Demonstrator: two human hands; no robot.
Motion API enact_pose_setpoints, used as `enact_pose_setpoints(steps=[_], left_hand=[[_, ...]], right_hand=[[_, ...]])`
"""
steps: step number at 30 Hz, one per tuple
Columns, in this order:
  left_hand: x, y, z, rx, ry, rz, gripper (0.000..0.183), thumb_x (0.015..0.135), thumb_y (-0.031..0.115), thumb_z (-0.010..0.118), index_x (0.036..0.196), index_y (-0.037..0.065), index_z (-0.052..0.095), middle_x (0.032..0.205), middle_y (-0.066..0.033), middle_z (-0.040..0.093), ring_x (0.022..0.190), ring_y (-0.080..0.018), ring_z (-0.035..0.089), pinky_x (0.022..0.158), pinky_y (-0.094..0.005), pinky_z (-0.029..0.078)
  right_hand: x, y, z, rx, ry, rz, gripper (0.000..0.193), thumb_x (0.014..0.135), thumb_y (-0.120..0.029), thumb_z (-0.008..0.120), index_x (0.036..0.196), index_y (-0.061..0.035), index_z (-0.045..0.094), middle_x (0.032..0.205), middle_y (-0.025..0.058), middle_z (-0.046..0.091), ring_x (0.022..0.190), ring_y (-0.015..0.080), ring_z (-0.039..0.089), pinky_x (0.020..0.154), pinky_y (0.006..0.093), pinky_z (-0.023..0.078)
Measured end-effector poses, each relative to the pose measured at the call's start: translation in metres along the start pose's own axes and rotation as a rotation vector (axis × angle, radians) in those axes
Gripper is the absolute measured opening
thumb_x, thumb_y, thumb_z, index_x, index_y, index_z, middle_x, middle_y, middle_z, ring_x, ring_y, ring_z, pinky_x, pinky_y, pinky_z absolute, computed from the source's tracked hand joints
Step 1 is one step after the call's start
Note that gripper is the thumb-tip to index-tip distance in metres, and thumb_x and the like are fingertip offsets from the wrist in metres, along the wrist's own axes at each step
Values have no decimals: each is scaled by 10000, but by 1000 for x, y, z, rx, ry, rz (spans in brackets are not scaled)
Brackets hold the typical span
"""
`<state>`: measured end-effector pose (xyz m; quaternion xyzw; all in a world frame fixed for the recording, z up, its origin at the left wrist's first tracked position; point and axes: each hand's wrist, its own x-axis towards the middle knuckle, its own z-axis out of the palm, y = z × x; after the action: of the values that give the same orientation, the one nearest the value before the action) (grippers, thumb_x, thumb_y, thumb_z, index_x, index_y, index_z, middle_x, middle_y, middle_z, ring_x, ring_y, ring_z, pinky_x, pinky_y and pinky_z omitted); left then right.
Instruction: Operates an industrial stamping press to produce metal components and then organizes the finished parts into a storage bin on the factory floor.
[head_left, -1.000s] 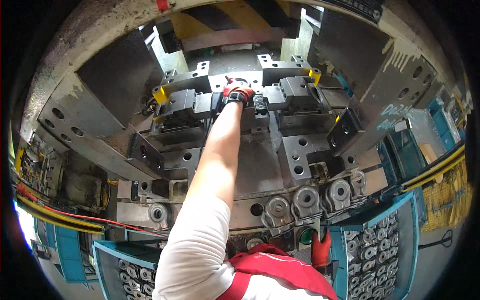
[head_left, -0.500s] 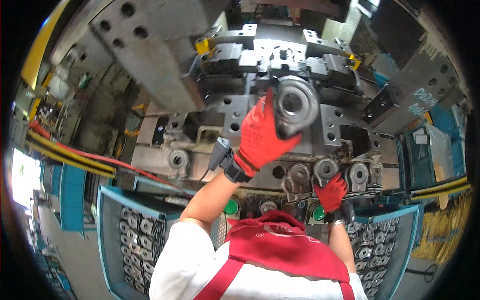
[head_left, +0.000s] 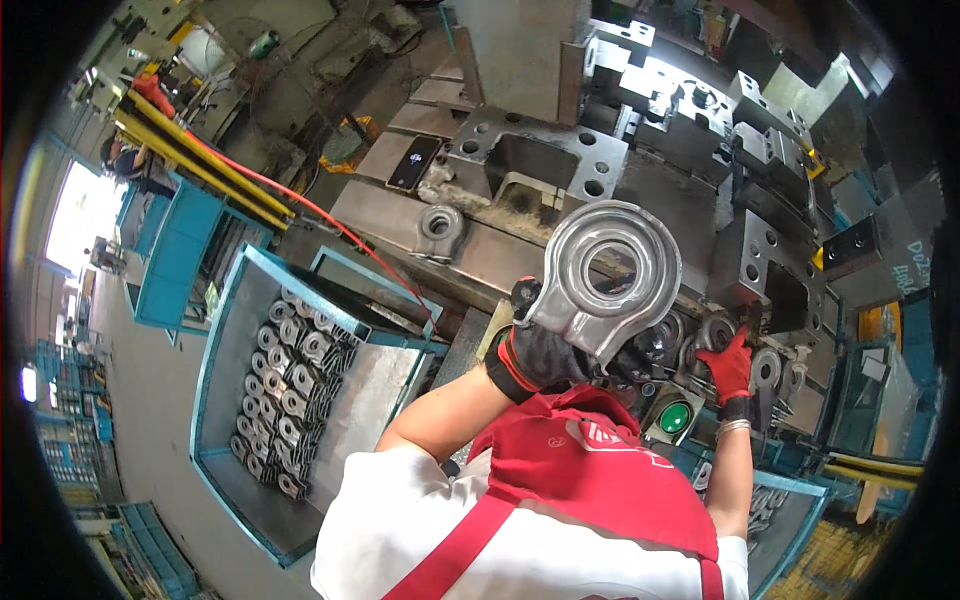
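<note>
A grey forged metal ring part (head_left: 613, 222) with a short neck is held up in front of me. My left hand (head_left: 548, 355), in a red glove with a dark palm, grips it from below at the neck. At the front edge of the machine bed, my right hand (head_left: 728, 368), also in a red glove, has its fingers closed around a second metal ring part (head_left: 714, 332). More ring parts stand beside it, one of them a ring part (head_left: 766, 368) just to the right. Another ring part (head_left: 437, 228) lies alone on the bed's left side.
Steel die blocks (head_left: 745, 262) rise behind my hands. A blue bin (head_left: 222, 305) at left holds stacked ring parts (head_left: 290, 365); another bin (head_left: 800, 487) is at lower right. A green button (head_left: 675, 416) faces up near my apron. A phone (head_left: 413, 163) lies on the bed.
My left hand has drawn the ring part back toward me and turned palm up. My view has swung left. My right hand remains at the row of ring parts.
</note>
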<state>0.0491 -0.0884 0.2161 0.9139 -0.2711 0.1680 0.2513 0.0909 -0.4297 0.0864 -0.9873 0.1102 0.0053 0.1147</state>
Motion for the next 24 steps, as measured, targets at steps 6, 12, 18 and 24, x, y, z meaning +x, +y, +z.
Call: enact_pose_setpoints(steps=[6, 12, 18, 24], left_hand=[[-6, -3, -12, -69, -19, 37, 497, 754, 389, 492, 1164, 110, 459, 1241, -84, 426, 1132, -227, 414, 953, -406, 316], [-15, -9, -12, -426, 14, -121, 589, 746, 350, 553, 1231, 67, 373, 1267, -120, 393, 1145, -239, 404, 942, -373, 324], [-39, -44, -6, -1032, 96, -658, 807, 677, 272, 676, 1305, 18, 238, 1242, -163, 418, 1131, -232, 430, 901, -302, 352], [-87, -132, -8, 140, 80, -1070, 1031, 546, 414, 691, 1326, 21, 144, 974, -244, 531, 866, -371, 545, 745, -406, 441]], right_hand=[[-9, 8, -12, 365, 29, 172, 1008, 548, -352, 750, 1302, 39, 207, 1260, 256, 359, 1151, 320, 392, 948, 336, 310], [-37, -9, -30, 882, -59, 63, 857, 617, -180, 726, 1303, 12, 249, 1191, 147, 444, 1054, 196, 445, 922, 274, 312], [-74, -33, -72, 1066, -171, 71, 752, 659, -92, 654, 1302, -13, 272, 1154, 94, 445, 980, 166, 461, 849, 265, 373], [-50, -88, -114, 934, -131, -214, 822, 603, -88, 665, 1320, -71, 263, 1181, 90, 448, 1004, 168, 467, 848, 269, 381]])
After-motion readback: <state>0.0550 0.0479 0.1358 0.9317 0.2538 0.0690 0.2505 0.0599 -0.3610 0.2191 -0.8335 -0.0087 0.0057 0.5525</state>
